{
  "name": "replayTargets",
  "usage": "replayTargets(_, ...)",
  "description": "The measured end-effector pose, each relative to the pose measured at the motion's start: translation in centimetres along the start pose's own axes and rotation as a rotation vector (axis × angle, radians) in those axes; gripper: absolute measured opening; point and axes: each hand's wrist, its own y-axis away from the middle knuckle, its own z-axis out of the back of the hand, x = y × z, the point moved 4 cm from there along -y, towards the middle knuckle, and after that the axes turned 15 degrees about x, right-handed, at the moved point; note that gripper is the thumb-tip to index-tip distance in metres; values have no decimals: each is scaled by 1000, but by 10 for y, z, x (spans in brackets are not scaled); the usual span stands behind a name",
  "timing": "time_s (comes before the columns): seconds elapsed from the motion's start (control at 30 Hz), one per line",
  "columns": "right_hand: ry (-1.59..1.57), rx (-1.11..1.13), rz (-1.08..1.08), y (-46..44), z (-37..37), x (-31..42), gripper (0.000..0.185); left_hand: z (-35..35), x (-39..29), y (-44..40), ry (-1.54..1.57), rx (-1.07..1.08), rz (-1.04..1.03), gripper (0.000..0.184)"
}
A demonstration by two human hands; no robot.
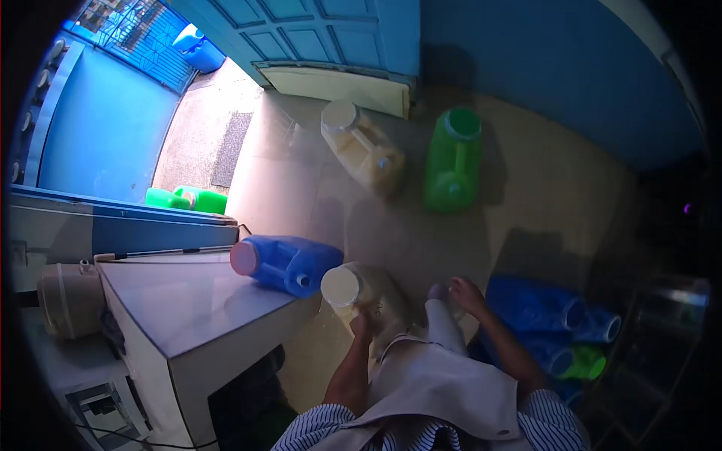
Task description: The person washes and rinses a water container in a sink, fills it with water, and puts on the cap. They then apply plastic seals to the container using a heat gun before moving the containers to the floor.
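My left hand point(362, 322) is closed round the handle of a clear, yellowish jug point(344, 286) with a wide pale lid, held in front of my body. My right hand point(468, 295) is off to the right, loosely open, with no object visible in it. A blue jug point(289, 263) with a reddish lid lies on its side on a white table point(177, 308), left of the held jug. Farther ahead on the floor are another clear, yellowish jug point(365, 146) and a green jug point(453, 161).
Several blue jugs point(530, 304) and a bright green one point(585, 362) are grouped at my right. Ahead stands a blue panelled door point(323, 34). Outside the doorway are green jugs point(199, 200) and a blue container point(199, 52). A beige cylindrical container point(71, 301) is at far left.
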Motion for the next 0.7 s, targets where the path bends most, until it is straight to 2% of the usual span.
replayTargets(0.03, 16, 11, 2, -20, 18, -1, 38, -15, -13, 2, 142, -48, 5, 13)
replayTargets(0.1, 166, -77, 72, -60, 62, 49, 37, -39, -28, -23, 210, -83, 20, 12)
replayTargets(0.17, 134, -88, 113, -117, 91, 102, 37, -62, -48, -42, 283, -114, 25, 12)
replayTargets(0.2, 205, -137, 201, -152, 99, 121, 39, -75, -65, -51, 313, -97, -22, 17)
replayTargets(0.27, 305, -212, 305, -217, 104, 164, 45, -89, -98, -63, 354, -96, -60, 24)
replayTargets(0.4, 451, -270, 402, -344, 94, 219, 55, -108, -191, -99, 374, -77, -97, 13)
replayTargets(0.5, 657, -337, 295, -410, 94, 239, 62, -105, -270, -126, 418, -82, -109, 12)
replayTargets(0.57, 580, -78, 33, -441, 92, 231, 62, -98, -320, -159, 449, -55, -110, 10)
replayTargets(0.63, 585, -40, -11, -459, 94, 232, 52, -85, -374, -204, 449, -30, -129, 9)
replayTargets(0.7, 568, -109, -65, -458, 93, 232, 38, -71, -419, -236, 441, -9, -124, 8)
